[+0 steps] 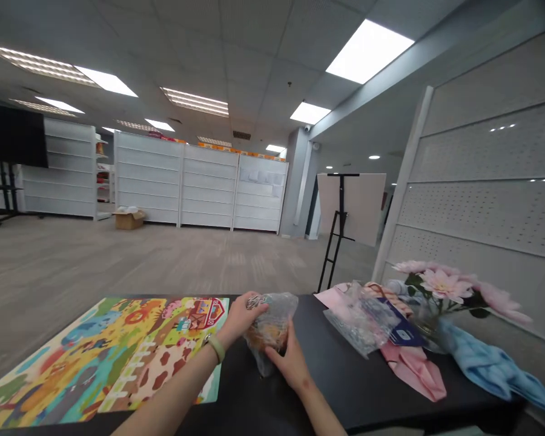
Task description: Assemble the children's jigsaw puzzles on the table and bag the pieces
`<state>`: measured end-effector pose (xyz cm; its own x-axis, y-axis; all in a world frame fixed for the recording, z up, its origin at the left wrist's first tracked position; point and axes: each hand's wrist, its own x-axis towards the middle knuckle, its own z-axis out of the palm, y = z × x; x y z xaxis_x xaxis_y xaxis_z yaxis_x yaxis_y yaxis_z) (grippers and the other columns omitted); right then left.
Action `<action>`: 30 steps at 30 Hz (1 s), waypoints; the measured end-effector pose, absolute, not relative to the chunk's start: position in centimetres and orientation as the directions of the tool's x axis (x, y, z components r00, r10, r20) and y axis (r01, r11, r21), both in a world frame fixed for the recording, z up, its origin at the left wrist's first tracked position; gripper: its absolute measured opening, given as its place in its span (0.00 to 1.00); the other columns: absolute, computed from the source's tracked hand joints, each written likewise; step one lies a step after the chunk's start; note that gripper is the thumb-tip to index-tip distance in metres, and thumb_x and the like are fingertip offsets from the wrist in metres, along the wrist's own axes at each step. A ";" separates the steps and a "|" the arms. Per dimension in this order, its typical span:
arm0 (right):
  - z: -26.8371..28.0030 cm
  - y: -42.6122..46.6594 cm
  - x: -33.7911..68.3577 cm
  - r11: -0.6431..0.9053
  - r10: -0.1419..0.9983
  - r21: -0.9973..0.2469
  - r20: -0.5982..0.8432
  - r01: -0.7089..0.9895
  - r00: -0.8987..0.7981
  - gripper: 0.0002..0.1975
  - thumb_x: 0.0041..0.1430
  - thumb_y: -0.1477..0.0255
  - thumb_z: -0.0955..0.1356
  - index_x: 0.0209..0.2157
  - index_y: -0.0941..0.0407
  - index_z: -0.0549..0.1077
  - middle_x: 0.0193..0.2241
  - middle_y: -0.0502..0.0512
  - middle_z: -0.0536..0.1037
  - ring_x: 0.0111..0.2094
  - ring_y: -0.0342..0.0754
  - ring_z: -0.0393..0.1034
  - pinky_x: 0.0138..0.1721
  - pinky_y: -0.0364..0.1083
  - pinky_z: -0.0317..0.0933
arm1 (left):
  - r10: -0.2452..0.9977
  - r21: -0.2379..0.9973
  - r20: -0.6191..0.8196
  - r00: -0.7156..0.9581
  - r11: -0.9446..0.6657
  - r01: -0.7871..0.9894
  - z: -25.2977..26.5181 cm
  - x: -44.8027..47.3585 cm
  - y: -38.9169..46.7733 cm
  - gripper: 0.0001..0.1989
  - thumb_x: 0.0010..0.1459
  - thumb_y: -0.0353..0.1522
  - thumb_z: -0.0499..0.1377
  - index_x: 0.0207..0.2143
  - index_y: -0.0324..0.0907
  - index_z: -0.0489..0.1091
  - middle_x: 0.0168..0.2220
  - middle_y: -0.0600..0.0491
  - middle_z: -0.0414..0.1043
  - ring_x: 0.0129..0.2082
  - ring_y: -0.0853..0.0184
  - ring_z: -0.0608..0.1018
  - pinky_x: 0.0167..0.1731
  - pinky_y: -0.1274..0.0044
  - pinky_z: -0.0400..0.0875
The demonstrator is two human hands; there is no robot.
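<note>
A clear plastic bag [279,306] with something orange-brown inside is held up over the dark table [315,363]; its contents are too blurred to name. My left hand [243,315], with a pale green band at the wrist, grips the bag's upper left side, fingers curled over it. From the lower right, my right hand [290,360] presses on the bag with the thumb in front and the fingers partly behind. Beside my left forearm lies a colourful mat with cartoon animals [158,345].
To the right lie another clear plastic bag [361,321], a pink cloth [418,372] and a blue cloth [485,360]. Pink flowers [445,284] stand in a glass vase behind them. Beyond the table are an easel [340,224], white shelves [204,188] and a cardboard box [129,219].
</note>
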<state>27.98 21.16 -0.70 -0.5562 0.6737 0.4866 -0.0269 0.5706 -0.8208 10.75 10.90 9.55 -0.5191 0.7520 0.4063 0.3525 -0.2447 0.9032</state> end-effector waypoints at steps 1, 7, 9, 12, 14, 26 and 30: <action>-0.8 21.2 28.0 0.568 0.675 -0.823 0.480 -0.020 -0.560 0.53 0.47 0.64 0.76 0.70 0.50 0.49 0.63 0.61 0.68 0.66 0.62 0.59 0.66 0.63 0.52 | 0.764 0.893 0.413 -0.497 -0.230 0.387 9.6 10.7 11.2 0.15 0.57 0.43 0.68 0.35 0.40 0.76 0.31 0.55 0.77 0.34 0.63 0.79 0.40 0.71 0.72; -0.1 21.2 28.5 0.547 0.707 -0.837 0.475 -0.020 -0.523 0.61 0.45 0.62 0.78 0.72 0.54 0.41 0.64 0.66 0.67 0.65 0.63 0.61 0.65 0.62 0.54 | 0.796 0.832 0.435 -0.420 -0.178 0.525 11.6 10.2 12.3 0.13 0.68 0.40 0.60 0.43 0.38 0.73 0.42 0.52 0.76 0.40 0.63 0.79 0.43 0.66 0.76; 0.0 21.1 28.6 0.545 0.701 -0.836 0.494 -0.059 -0.514 0.63 0.45 0.61 0.78 0.72 0.55 0.38 0.62 0.67 0.69 0.63 0.63 0.64 0.64 0.61 0.57 | 0.799 0.808 0.449 -0.400 -0.172 0.563 12.9 10.2 12.4 0.12 0.68 0.39 0.60 0.44 0.38 0.73 0.43 0.51 0.76 0.41 0.62 0.79 0.43 0.66 0.76; 0.1 21.2 28.6 0.547 0.707 -0.834 0.505 -0.070 -0.494 0.65 0.44 0.59 0.79 0.72 0.56 0.38 0.62 0.67 0.69 0.63 0.63 0.64 0.64 0.60 0.57 | 0.805 0.774 0.471 -0.362 -0.180 0.607 14.8 10.6 12.1 0.12 0.68 0.39 0.60 0.44 0.39 0.73 0.43 0.51 0.76 0.42 0.62 0.79 0.44 0.66 0.76; 0.0 21.4 28.6 0.558 0.716 -0.829 0.509 -0.048 -0.478 0.64 0.44 0.58 0.79 0.72 0.56 0.40 0.62 0.67 0.69 0.63 0.64 0.64 0.64 0.60 0.57 | 0.810 0.759 0.479 -0.337 -0.191 0.622 15.9 11.1 11.9 0.12 0.67 0.39 0.61 0.43 0.38 0.74 0.43 0.52 0.76 0.41 0.62 0.79 0.43 0.66 0.76; 1.0 21.1 29.0 0.539 0.756 -0.841 0.503 -0.037 -0.418 0.24 0.54 0.52 0.72 0.46 0.54 0.75 0.43 0.58 0.82 0.45 0.60 0.76 0.46 0.54 0.69 | 0.763 0.808 0.550 -0.341 -0.384 0.446 17.1 12.1 9.6 0.47 0.50 0.42 0.71 0.67 0.43 0.53 0.58 0.42 0.69 0.56 0.55 0.73 0.55 0.67 0.68; 1.2 21.3 29.4 0.498 0.803 -0.865 0.486 -0.058 -0.346 0.20 0.56 0.49 0.70 0.35 0.52 0.75 0.30 0.52 0.80 0.34 0.55 0.74 0.38 0.49 0.68 | 0.711 0.857 0.508 -0.486 -0.356 0.373 12.8 11.2 7.4 0.41 0.66 0.51 0.49 0.71 0.43 0.35 0.67 0.36 0.55 0.67 0.54 0.61 0.61 0.63 0.60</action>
